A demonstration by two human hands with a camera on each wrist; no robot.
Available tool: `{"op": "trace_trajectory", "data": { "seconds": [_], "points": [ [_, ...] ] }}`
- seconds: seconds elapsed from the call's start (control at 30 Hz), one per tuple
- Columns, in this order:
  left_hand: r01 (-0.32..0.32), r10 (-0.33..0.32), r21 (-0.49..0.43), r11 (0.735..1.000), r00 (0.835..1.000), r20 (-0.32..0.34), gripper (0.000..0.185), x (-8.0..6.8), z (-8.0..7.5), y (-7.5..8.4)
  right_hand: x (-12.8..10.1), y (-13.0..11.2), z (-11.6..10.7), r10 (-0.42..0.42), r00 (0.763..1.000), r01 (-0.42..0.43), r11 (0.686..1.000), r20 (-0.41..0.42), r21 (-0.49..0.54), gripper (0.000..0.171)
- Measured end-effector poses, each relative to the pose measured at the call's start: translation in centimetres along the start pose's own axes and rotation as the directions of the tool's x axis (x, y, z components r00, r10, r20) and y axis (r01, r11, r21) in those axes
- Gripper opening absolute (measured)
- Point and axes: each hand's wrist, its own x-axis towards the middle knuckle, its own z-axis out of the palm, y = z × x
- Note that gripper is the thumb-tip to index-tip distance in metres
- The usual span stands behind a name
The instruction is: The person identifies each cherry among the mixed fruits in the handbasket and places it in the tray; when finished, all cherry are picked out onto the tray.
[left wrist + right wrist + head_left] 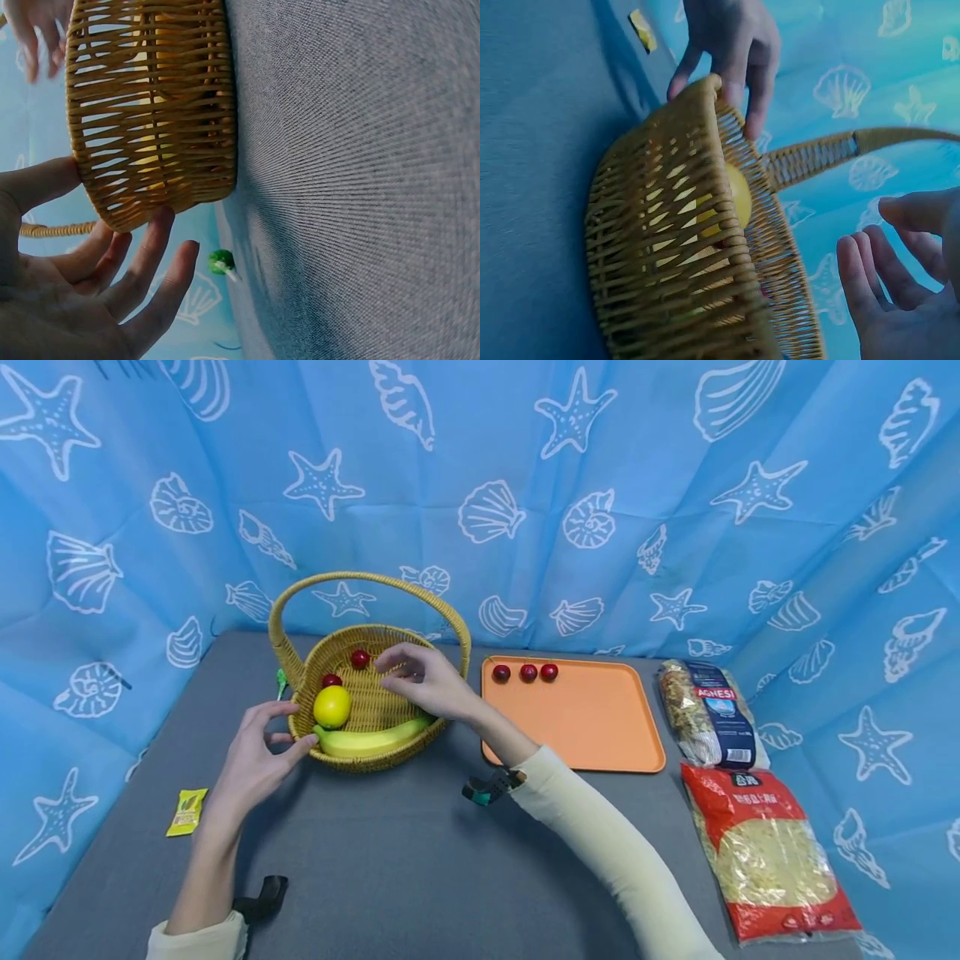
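Note:
A wicker basket (370, 763) with a tall arched handle stands on the table. Inside lie a yellow lemon (332, 707), a banana (375, 741) along the near side, and two cherries (360, 658). My left hand (255, 752) holds the basket's left rim, its thumb and fingers spread along the edge in the left wrist view. Over the basket's right part hovers my right hand (425, 678), fingers loosely bent with nothing between them. The right wrist view shows this hand (907, 292) apart from the rim.
An orange tray (577, 718) with three cherries (528, 672) lies right of the basket. Further right are a bag of pasta (712, 714) and a red bag (772, 852). A yellow packet (187, 812) and a green lollipop (221, 261) lie on the left. A blue curtain (480, 460) hangs behind.

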Motion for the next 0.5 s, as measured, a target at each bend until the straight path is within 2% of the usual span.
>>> {"op": "trace_trajectory", "data": {
  "seconds": [0.13,0.3,0.5],
  "points": [
    [0.007,-0.007,0.012,1.000,1.000,-0.006,0.064,0.0,0.0,-0.1,2.8,0.9,1.0,0.125,0.992,-0.124,0.990,-0.010,0.072,0.031],
    [0.016,-0.016,0.013,1.000,1.000,0.003,0.065,0.0,0.1,-0.1,5.4,1.7,2.3,0.277,0.960,-0.267,0.952,-0.047,0.151,0.032],
    [0.008,-0.008,-0.001,1.000,1.000,0.016,0.066,0.1,-0.1,-0.1,6.9,2.2,3.6,0.367,0.930,-0.355,0.909,-0.014,0.216,0.044]
  ]
}}
